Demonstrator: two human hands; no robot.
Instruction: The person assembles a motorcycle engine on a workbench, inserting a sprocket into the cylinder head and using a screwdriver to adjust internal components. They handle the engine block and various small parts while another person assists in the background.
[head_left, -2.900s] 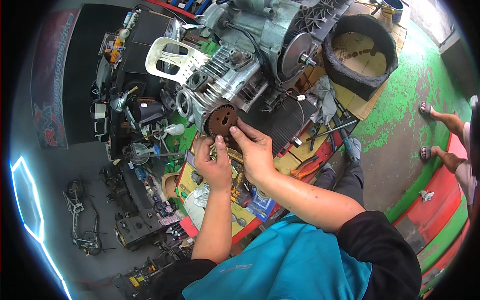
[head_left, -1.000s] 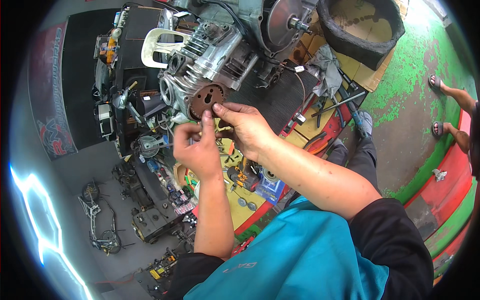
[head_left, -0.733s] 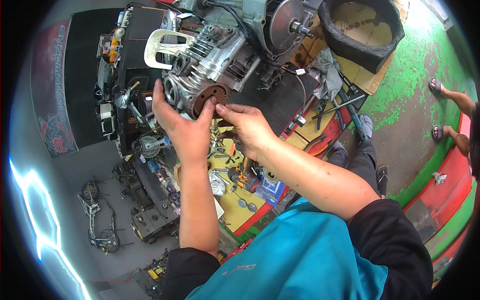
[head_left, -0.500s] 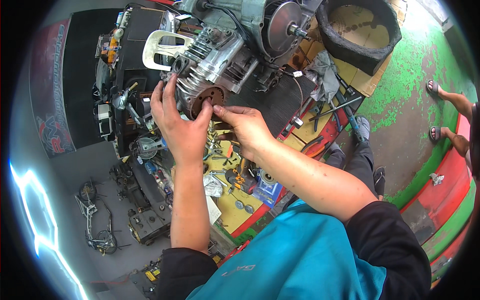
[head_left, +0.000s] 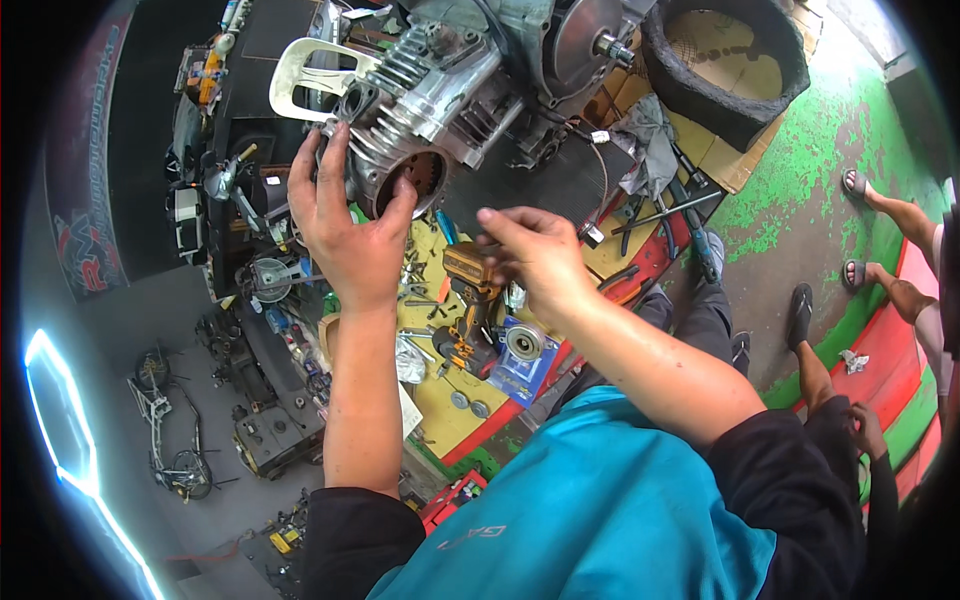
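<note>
A metal engine (head_left: 440,75) with a finned cylinder head lies on the bench in front of me. Inside its round side opening sits a brown toothed sprocket with holes (head_left: 428,172). My left hand (head_left: 352,235) rests against the head, fingers stretched over its outer side, thumb reaching into the opening beside the sprocket. To the right, apart from the engine, hovers my right hand (head_left: 540,255), fingers loosely bent and apart. I see nothing in it. A yellow and black cordless impact driver (head_left: 470,310) lies on the bench just below it.
A ring bearing (head_left: 525,341) lies on a blue package (head_left: 517,382), near loose bolts. Pliers and a T-handle wrench (head_left: 668,212) lie right of the engine, by a grey rag (head_left: 645,145). A black round tub (head_left: 715,120) stands behind. People's legs (head_left: 905,235) show at right.
My right hand has come away from the sprocket and moved right. My left hand stays on the engine. The view has shifted, baring the impact driver and another person's leg at right.
</note>
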